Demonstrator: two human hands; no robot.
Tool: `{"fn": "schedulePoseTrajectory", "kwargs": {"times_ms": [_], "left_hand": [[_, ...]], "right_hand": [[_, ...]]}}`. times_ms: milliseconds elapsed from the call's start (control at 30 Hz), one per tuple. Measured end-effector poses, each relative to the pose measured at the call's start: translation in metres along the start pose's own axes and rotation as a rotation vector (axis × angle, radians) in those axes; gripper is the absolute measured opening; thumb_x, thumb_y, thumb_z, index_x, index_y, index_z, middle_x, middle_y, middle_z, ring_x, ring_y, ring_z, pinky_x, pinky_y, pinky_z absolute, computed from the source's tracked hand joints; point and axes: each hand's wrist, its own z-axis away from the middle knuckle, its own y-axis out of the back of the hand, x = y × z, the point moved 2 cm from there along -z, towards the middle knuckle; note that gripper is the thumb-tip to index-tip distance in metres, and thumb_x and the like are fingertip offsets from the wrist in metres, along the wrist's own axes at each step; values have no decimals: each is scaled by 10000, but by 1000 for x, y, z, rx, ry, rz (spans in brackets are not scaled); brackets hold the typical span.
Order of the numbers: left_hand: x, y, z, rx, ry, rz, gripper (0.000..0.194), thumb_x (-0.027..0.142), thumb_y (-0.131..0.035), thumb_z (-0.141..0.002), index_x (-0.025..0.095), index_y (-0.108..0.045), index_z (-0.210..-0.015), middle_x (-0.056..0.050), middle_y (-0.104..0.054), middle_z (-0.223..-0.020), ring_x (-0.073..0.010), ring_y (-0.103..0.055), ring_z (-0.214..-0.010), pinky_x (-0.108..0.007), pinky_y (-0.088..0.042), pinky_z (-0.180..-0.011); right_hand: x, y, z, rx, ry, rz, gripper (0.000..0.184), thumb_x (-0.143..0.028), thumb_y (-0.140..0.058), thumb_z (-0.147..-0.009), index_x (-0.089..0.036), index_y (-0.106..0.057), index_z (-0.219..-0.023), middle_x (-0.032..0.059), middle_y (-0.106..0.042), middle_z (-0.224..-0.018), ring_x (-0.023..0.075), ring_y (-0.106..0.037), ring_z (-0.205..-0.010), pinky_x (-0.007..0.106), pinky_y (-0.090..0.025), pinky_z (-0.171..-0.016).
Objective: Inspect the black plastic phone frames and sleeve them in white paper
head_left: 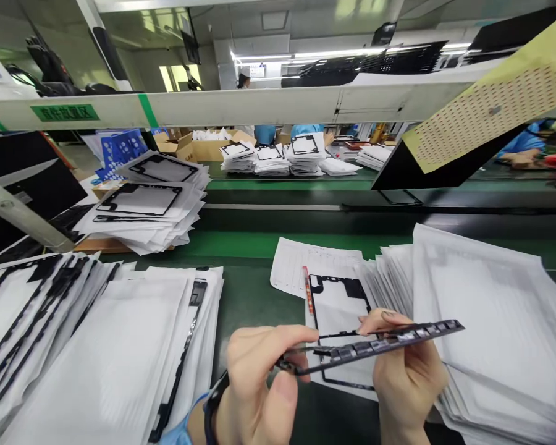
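Between my two hands is a thin black frame [366, 353], held nearly edge-on to me above the bench. My left hand [266, 377] pinches its left end between thumb and fingers. My right hand [405, 364] grips it nearer the right end, with fingers above and below the edge. Under it, a second black frame [361, 287] with a cut-out middle lies on a white sheet; my hands and the held piece cover part of it. A red and white pen [308, 290] rests along that frame's left side, over a printed paper [296, 266].
White sleeves [486, 296] stand stacked at right. More sleeves [111, 346] with black frames fill the left. Behind them rises another stack [152, 213]. A rail [259, 110] crosses overhead, and a yellow dotted sheet on a black panel [491, 117] leans at right. Co-workers' blue sleeves [521, 145] show beyond.
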Motion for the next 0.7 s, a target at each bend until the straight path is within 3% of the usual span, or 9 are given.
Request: {"fn": "schedulePoseTrajectory", "kwargs": {"times_ms": [233, 500, 700], "left_hand": [[2, 3, -1, 35, -85, 45, 403, 438, -423, -990, 197, -732, -1086, -44, -752, -688, -175, -693, -574, -281, -594, -617], [5, 4, -1, 65, -117, 6, 369, 407, -429, -1001, 199, -720, -1092, -29, -745, -674, -179, -718, -654, -283, -588, -702], [10, 1, -4, 25, -148, 29, 357, 410, -402, -1014, 211, -693, -1069, 11, -685, -582, -144, -667, -511, -262, -531, -574]], "right_hand": [[-2, -3, 1, 4, -5, -19, 106, -227, -638, -970, -215, -682, -1066, 23, -702, -719, 205, -675, -697, 379, -562, -656], [-4, -4, 2, 13, -60, -60, 82, -213, -654, -961, -218, -682, -1038, -1, -691, -718, 175, -675, -651, 353, -576, -644], [-4, -8, 1, -23, -62, -68, 103, -195, -631, -961, -231, -665, -1051, -2, -684, -722, 175, -675, -670, 357, -592, -650]]}}
